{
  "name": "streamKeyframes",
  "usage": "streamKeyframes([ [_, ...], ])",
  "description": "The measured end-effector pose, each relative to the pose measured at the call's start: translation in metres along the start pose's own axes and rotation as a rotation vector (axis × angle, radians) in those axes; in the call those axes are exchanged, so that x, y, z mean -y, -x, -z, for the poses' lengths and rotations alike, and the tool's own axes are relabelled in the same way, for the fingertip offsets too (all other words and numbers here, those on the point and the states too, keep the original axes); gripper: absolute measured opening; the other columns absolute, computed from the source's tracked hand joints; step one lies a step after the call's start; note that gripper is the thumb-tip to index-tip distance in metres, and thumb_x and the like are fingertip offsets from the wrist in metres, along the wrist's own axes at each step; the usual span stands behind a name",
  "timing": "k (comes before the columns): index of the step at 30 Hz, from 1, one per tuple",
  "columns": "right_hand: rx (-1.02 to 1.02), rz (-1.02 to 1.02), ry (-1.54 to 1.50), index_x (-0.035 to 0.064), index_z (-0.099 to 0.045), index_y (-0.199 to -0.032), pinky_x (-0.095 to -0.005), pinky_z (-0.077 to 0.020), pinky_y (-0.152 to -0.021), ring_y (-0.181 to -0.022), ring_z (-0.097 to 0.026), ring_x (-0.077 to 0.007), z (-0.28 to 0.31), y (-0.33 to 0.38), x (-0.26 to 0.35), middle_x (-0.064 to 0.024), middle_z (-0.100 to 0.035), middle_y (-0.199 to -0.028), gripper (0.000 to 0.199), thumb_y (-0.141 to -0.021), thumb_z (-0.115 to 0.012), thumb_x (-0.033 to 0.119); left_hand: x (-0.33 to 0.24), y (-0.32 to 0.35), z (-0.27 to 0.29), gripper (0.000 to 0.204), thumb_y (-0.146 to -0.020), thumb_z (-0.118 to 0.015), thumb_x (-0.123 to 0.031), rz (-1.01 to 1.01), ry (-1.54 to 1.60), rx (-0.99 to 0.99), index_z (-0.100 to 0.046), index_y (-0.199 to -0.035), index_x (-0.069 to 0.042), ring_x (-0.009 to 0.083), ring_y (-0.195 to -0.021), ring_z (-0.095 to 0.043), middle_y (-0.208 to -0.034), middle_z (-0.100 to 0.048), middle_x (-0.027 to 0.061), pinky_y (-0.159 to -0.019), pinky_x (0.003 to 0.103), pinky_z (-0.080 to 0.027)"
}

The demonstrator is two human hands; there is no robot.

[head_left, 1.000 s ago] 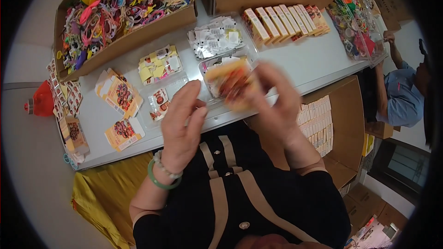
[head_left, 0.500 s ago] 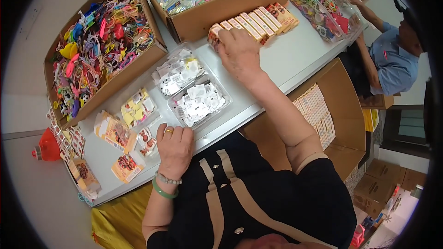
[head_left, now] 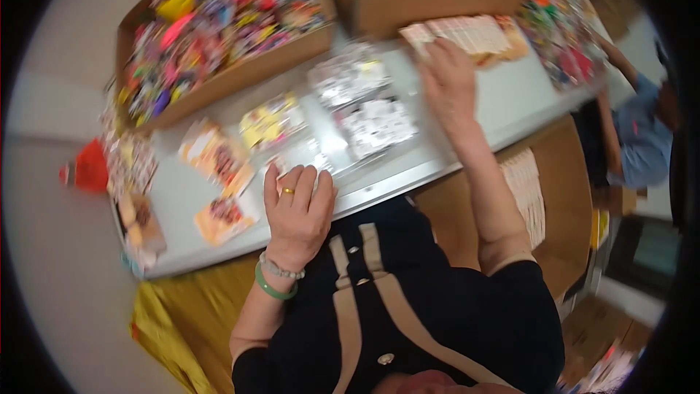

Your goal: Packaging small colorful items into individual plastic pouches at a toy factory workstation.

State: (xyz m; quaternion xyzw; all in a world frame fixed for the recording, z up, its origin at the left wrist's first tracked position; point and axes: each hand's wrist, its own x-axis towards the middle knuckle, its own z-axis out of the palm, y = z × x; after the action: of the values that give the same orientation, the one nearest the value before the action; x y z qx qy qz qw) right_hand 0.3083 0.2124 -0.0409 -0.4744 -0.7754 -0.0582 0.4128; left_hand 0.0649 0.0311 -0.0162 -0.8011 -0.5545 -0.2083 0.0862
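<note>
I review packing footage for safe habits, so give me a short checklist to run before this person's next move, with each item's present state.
1. Left hand steady on the white table: ok, it lies flat by the near edge.
2. Right hand on the row of packets: ok, it rests at the row's near end.
3. Right hand's grip on a packet: cannot tell, the picture is blurred.
4. Clear blister trays fully on the table: ok, between the two hands.
5. Loose orange packets away from the edge: ok.
6. Cardboard box of colourful items within reach: ok, just beyond the trays, by my judgement.
</note>
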Motion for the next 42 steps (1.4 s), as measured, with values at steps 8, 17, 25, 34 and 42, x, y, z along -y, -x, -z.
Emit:
streamKeyframes([
  [8, 0.299, 0.073, -0.552, 0.0003, -0.062, -0.095, -0.0324, -0.0487, -0.077, -0.086, -0.062, -0.029, -0.01, 0.008, 0.124, -0.0134, -0.063, -0.091, 0.017, -0.078, -0.061, -0.003, 0.058, 0.066, 0.013, 0.011, -0.075, -0.069, -0.003, 0.52, 0.105, -0.348, -0.064, -0.084, -0.002, 0.0283, -0.077, -0.055, -0.085, -0.058, 0.0105, -0.068, 0.038, -0.043],
  [17, 0.761, 0.309, -0.605, 0.0017, -0.06, -0.086, -0.0368, -0.0495, -0.071, -0.082, -0.062, -0.0302, -0.049, 0.014, 0.216, -0.0114, -0.063, -0.087, 0.008, -0.078, -0.061, 0.001, 0.128, 0.068, 0.001, 0.025, -0.074, -0.073, -0.026, 0.949, -0.136, -0.158, -0.061, -0.082, -0.005, 0.0303, -0.08, -0.055, -0.084, -0.057, 0.0118, -0.069, 0.04, -0.043],
  [25, 0.773, 0.307, -0.537, 0.001, -0.06, -0.086, -0.0371, -0.0489, -0.071, -0.081, -0.061, -0.0304, -0.057, 0.018, 0.223, -0.0119, -0.062, -0.087, 0.008, -0.078, -0.06, 0.002, 0.17, 0.079, -0.019, 0.035, -0.067, -0.08, -0.024, 1.194, 0.398, -0.273, -0.052, -0.062, -0.003, 0.0217, -0.062, -0.053, -0.067, -0.055, 0.0072, -0.058, 0.036, -0.044],
  [34, 0.684, -0.292, -1.064, -0.0015, -0.062, -0.095, -0.024, -0.0468, -0.071, -0.077, -0.056, -0.0105, -0.021, 0.023, 0.236, -0.0045, -0.061, -0.089, 0.012, -0.089, -0.059, 0.009, 0.127, 0.094, 0.054, 0.02, -0.085, -0.059, 0.0, 0.914, 1.542, -0.674, -0.043, -0.077, -0.007, 0.0083, -0.072, -0.057, -0.082, -0.059, 0.0033, -0.066, 0.021, -0.05],
  [42, 0.934, -0.379, -1.086, -0.0024, -0.063, -0.093, -0.0239, -0.0463, -0.066, -0.072, -0.056, -0.0077, 0.022, 0.041, 0.216, -0.0017, -0.062, -0.077, 0.014, -0.085, -0.06, 0.008, 0.03, 0.094, 0.027, 0.051, -0.09, -0.059, -0.017, 0.7, 2.487, -0.183, -0.038, -0.133, 0.002, 0.024, -0.117, -0.053, -0.129, -0.051, 0.0148, -0.101, 0.04, -0.042],
])
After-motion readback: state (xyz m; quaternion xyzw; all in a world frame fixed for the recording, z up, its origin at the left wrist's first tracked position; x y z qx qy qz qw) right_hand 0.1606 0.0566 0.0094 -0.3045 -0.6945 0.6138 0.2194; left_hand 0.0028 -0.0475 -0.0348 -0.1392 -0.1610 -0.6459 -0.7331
